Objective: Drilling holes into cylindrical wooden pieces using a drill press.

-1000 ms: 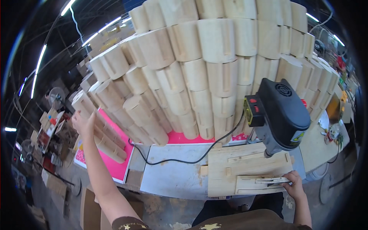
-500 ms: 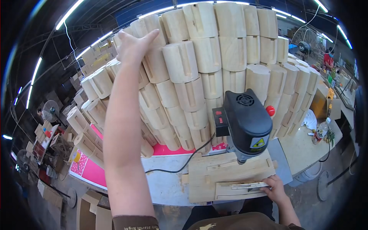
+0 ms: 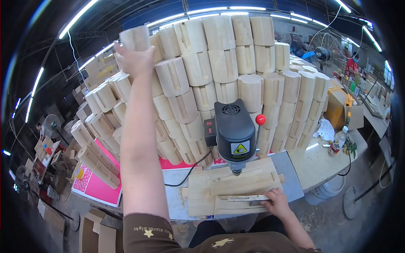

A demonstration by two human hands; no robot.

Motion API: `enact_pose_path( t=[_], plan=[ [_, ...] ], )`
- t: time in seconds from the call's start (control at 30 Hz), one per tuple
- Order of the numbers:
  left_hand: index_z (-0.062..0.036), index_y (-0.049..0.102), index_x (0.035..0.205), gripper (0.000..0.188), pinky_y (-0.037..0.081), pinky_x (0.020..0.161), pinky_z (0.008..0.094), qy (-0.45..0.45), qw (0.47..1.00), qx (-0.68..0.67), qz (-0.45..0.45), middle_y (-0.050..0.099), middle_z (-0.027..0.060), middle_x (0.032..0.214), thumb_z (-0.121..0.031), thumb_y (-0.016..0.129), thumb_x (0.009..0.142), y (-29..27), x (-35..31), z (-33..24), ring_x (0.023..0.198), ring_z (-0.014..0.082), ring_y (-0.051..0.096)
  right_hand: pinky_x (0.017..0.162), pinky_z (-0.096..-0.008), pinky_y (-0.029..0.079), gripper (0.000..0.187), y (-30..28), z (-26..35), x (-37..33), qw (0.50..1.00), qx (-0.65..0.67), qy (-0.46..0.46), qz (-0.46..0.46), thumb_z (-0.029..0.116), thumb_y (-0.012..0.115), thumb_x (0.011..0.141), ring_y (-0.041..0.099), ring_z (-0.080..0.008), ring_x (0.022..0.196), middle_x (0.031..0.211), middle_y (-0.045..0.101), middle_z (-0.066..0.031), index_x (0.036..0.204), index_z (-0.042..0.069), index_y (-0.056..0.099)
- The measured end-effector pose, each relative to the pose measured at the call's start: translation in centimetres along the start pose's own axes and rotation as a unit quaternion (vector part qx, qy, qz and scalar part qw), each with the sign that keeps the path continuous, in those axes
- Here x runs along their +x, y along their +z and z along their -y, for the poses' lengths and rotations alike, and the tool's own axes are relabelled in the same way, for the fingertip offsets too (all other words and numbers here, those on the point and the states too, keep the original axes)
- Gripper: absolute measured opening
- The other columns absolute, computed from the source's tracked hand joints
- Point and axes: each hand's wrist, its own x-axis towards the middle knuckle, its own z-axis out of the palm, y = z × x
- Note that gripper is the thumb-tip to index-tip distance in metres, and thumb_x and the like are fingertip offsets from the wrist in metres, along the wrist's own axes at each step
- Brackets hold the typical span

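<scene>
My left hand (image 3: 136, 59) reaches up at the upper left of the stack, closed around the lower part of a pale wooden cylinder (image 3: 136, 39). Many similar cylinders (image 3: 193, 38), each with a groove down its side, are piled in tall rows. In front of them stands a dark benchtop drill press (image 3: 234, 130) with a red-knobbed lever (image 3: 260, 119). Under its chuck lies a wooden board jig (image 3: 202, 182). My right hand (image 3: 276, 202) is closed at the right end of thin wooden strips (image 3: 242, 198) on the jig; a small grey piece there is partly hidden by the fingers.
A black cable (image 3: 187, 180) runs left from the drill press. Pink sheeting (image 3: 103, 187) lies under the stack. To the right, a side table (image 3: 312, 162) holds a bottle (image 3: 337, 141) and a white cloth (image 3: 324, 130). A cardboard box (image 3: 93, 230) stands at the lower left.
My left hand now grips a cylinder, which shows above it at the top of the stack. The view has turned to the right. My right hand stays at the strips.
</scene>
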Motion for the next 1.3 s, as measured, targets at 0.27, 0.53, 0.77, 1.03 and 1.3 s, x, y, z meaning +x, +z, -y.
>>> enact_pose_path(
  t=[0.27,0.53,0.77,1.03,1.3],
  plan=[
    [-0.0079,0.02,0.138,0.098,0.045,0.09,0.0408,0.153,0.899,-0.407,0.046,0.045,0.0179,0.121,-0.011,0.076,0.057,-13.1,-9.7,4.3,0.11,0.0264,0.051,0.072,-0.0405,0.045,0.033,-0.2,-0.7,-0.1,1.0,0.027,-0.003,-0.001,0.012,0.075,0.061,0.054,-0.0322,0.081,0.085,0.06,-0.0092,0.092,0.008,0.064],
    [-0.0071,0.026,0.138,0.097,0.041,0.096,0.0382,-0.012,0.83,-0.367,0.421,0.049,0.015,0.123,-0.015,0.074,0.054,-18.1,-26.4,15.8,0.116,0.0253,0.049,0.078,-0.0405,0.045,0.033,0.6,-3.5,2.6,0.996,0.045,-0.034,0.067,0.011,0.075,0.065,0.056,-0.0335,0.088,0.09,0.062,-0.0141,0.096,0.005,0.064],
    [-0.0052,0.041,0.132,0.089,0.04,0.095,0.0307,-0.051,0.68,-0.175,0.71,0.057,0.013,0.115,-0.015,0.072,0.049,-16.8,-33.4,19.1,0.108,0.023,0.054,0.079,-0.0366,0.044,0.031,0.6,-4.7,5.6,0.991,0.091,-0.046,0.089,0.007,0.073,0.066,0.056,-0.0306,0.088,0.087,0.063,-0.0104,0.095,0.005,0.065],
    [-0.0056,0.043,0.13,0.087,0.043,0.091,0.031,0.096,0.584,-0.094,0.8,0.059,0.016,0.111,-0.018,0.069,0.048,-13.1,-32.8,16.7,0.101,0.026,0.058,0.08,-0.0339,0.045,0.032,0.3,-4.9,5.7,0.984,0.116,-0.045,0.129,0.005,0.073,0.067,0.055,-0.0265,0.089,0.089,0.062,-0.0071,0.097,0.004,0.064],
    [-0.0047,0.041,0.133,0.091,0.04,0.096,0.0288,0.053,0.544,-0.156,0.823,0.056,0.0138,0.118,-0.017,0.07,0.047,-9.8,-33.4,16.2,0.106,0.0236,0.055,0.077,-0.0355,0.045,0.033,0.1,-5.3,5.6,0.986,0.102,-0.069,0.115,0.005,0.073,0.067,0.056,-0.0281,0.087,0.088,0.062,-0.008,0.098,0.006,0.063]
  ],
)
